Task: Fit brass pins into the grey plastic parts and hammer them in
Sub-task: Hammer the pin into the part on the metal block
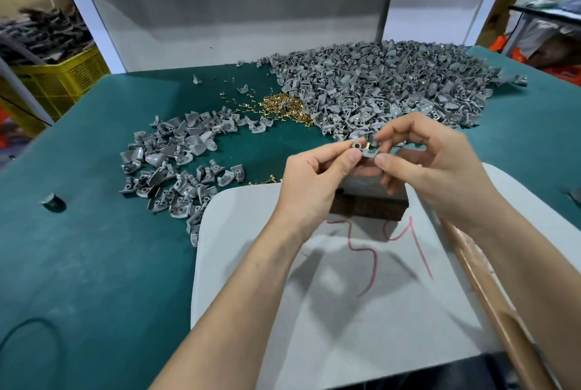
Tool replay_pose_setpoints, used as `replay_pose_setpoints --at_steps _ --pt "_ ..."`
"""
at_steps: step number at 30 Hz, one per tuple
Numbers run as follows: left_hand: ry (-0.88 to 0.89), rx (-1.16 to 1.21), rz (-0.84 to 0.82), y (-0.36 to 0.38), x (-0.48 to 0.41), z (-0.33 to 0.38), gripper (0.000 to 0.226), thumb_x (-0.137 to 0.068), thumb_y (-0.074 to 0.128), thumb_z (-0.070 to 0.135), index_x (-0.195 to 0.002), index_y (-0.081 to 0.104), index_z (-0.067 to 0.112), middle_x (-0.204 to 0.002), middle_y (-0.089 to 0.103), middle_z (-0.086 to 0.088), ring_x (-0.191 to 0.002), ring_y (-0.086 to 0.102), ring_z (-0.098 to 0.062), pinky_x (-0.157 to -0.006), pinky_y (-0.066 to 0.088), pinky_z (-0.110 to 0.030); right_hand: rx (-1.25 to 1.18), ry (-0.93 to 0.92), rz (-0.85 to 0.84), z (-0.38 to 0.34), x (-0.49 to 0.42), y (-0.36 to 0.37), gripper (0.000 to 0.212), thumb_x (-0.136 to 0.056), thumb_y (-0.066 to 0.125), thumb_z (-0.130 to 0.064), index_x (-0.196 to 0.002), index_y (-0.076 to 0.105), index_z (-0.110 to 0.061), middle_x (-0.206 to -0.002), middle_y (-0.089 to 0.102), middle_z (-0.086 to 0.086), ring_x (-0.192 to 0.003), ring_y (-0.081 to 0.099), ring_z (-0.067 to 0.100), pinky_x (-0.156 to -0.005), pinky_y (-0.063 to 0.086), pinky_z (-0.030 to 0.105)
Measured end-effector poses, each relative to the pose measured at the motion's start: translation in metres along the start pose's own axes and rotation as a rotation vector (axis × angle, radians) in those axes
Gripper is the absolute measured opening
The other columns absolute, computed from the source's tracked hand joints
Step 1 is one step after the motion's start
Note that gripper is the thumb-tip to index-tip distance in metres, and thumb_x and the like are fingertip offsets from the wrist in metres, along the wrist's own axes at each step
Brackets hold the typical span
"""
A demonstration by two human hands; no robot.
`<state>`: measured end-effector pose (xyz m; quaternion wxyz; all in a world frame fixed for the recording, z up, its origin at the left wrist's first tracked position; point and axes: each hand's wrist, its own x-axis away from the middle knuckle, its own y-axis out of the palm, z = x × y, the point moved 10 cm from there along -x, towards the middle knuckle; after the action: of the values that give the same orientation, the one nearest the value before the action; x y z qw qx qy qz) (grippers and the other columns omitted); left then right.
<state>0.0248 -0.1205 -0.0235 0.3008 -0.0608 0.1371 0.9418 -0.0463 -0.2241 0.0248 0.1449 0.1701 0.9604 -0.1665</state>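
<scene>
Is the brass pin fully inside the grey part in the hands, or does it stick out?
It sticks out: the brass pin stands proud of the grey part, which the left hand and right hand pinch.

Green table (94, 263) — white board (345, 311); beyond the board, grey-part heap (393, 81) and brass pins (284, 106); left, smaller heap (176, 156).
</scene>
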Motion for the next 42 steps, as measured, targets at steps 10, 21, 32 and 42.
replay_pose_setpoints --at_steps 10,21,32,42 --pt "-0.017 -0.019 -0.001 0.0 0.002 -0.002 0.021 -0.09 0.059 0.006 -0.109 0.067 0.009 -0.102 0.07 -0.022 -0.098 0.065 -0.024 -0.099 0.048 -0.043 0.004 -0.065 -0.01 0.004 0.002 0.005 0.033 -0.079 0.067 0.009 -0.086 0.055 -0.022 -0.071 0.055 -0.01 -0.057 0.06 0.007 -0.054 0.056 0.026" --pt "-0.007 0.019 -0.021 0.002 0.001 -0.003 0.02 -0.091 0.057 0.004 -0.107 0.067 0.007 -0.096 0.07 -0.02 -0.101 0.066 -0.033 -0.1 0.047 -0.047 0.136 -0.14 0.013 -0.004 0.003 0.004 0.026 -0.079 0.07 0.003 -0.084 0.057 -0.019 -0.067 0.059 -0.001 -0.057 0.061 0.01 -0.057 0.056 0.027" --pt "0.049 -0.013 -0.011 0.002 0.002 0.0 0.016 -0.088 0.06 0.002 -0.102 0.068 0.003 -0.089 0.073 -0.008 -0.088 0.07 -0.025 -0.09 0.054 -0.031 0.208 -0.107 -0.053 -0.01 0.001 0.007 0.022 -0.078 0.07 0.004 -0.081 0.059 -0.014 -0.066 0.058 0.002 -0.056 0.057 0.007 -0.058 0.051 0.022" --pt "0.1 -0.523 0.012 -0.013 -0.003 -0.008 0.019 -0.086 0.068 0.011 -0.081 0.059 0.027 -0.09 0.072 0.021 -0.1 0.061 0.007 -0.102 0.038 -0.023 1.047 0.673 0.009 0.1 0.023 -0.085 0.046 -0.071 0.07 -0.055 -0.061 0.054 -0.013 -0.062 0.056 0.005 -0.07 0.058 0.028 -0.058 0.04 0.029"
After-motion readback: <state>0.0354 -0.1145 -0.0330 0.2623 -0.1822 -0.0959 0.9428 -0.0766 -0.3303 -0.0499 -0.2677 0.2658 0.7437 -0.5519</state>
